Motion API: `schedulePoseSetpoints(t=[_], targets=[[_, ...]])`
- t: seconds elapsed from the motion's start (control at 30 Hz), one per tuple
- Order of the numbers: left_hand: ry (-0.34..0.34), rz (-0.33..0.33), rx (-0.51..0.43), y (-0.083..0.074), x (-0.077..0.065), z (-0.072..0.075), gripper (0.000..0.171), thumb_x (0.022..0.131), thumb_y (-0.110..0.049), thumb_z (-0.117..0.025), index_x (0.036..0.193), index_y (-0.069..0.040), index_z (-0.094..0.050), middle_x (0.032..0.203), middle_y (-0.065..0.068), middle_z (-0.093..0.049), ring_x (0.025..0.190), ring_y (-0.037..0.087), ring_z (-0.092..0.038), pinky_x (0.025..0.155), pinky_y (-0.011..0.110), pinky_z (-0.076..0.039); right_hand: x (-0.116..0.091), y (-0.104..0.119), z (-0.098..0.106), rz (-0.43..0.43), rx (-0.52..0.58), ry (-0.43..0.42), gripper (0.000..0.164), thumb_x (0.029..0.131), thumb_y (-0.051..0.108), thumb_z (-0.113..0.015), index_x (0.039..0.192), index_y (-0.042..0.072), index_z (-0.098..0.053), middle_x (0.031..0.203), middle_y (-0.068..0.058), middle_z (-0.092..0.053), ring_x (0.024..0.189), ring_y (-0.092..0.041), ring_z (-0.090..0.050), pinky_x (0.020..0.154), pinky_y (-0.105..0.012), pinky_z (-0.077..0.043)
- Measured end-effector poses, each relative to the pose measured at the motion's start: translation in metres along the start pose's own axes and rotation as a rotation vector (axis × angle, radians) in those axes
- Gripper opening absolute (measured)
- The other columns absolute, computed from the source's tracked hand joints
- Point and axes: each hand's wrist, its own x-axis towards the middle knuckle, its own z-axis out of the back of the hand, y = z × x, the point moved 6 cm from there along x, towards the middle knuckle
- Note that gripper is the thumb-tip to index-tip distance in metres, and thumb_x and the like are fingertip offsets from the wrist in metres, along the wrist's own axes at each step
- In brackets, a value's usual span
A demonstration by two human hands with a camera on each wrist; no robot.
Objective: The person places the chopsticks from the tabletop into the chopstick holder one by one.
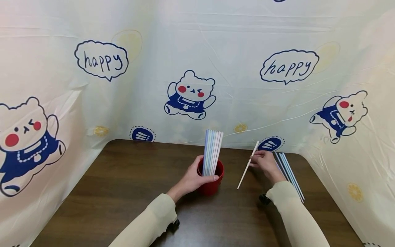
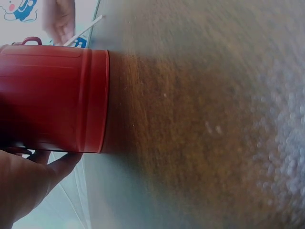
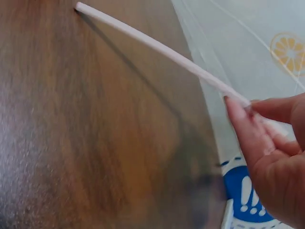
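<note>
A small red bucket (image 1: 210, 188) stands upright on the table, with a bundle of blue, white and pale pink straws (image 1: 213, 152) rising from it. My left hand (image 1: 195, 177) grips the bucket from its left side, thumb along the near rim. To the right of the bucket, my right hand (image 1: 266, 164) pinches one pale pink straw (image 3: 152, 45) between thumb and fingertips. That straw slants, its lower end pointing towards the near side. In the left wrist view the bucket (image 2: 52, 98) hides most of the left fingers.
Several blue straws (image 1: 290, 175) lie on the brown wooden table (image 1: 129, 192) at the right, beside the right forearm. A printed cloth (image 1: 237, 61) with bears and lettering hangs along the back and both sides. Each sleeve cuff has a dark wrist device.
</note>
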Motion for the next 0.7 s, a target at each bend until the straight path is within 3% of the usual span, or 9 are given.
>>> schedulePoseSetpoints(t=[0.23,0.47,0.7], targets=[[-0.004,0.004,0.001,0.001,0.0,0.0,0.088,0.078,-0.049,-0.086,0.15,-0.035,-0.036,0.148,-0.004,-0.049,0.135,0.027,-0.049,0.104,0.059,-0.048,-0.002,0.038,-0.012,0.208,0.046,-0.06,0.028,0.095,-0.01,-0.061,0.12,-0.017,-0.051,0.096,-0.014,-0.061,0.076,-0.014,-0.072,0.071,-0.033,-0.062],[-0.004,0.004,0.006,0.001,0.001,0.0,0.087,0.079,-0.047,-0.086,0.15,-0.034,-0.036,0.148,-0.004,-0.049,0.134,0.027,-0.05,0.104,0.06,-0.047,-0.018,0.088,-0.023,0.333,0.076,-0.096,0.028,0.097,0.001,-0.067,0.121,-0.01,-0.056,0.102,-0.015,-0.063,0.077,-0.013,-0.072,0.073,-0.037,-0.062],[-0.002,-0.009,0.006,0.001,0.002,0.0,0.084,0.081,-0.043,-0.085,0.149,-0.033,-0.037,0.147,-0.004,-0.05,0.133,0.026,-0.051,0.105,0.059,-0.047,-0.035,0.125,-0.038,0.421,0.158,-0.102,0.028,0.097,0.003,-0.069,0.121,-0.007,-0.057,0.102,-0.011,-0.061,0.08,-0.012,-0.072,0.07,-0.032,-0.062]])
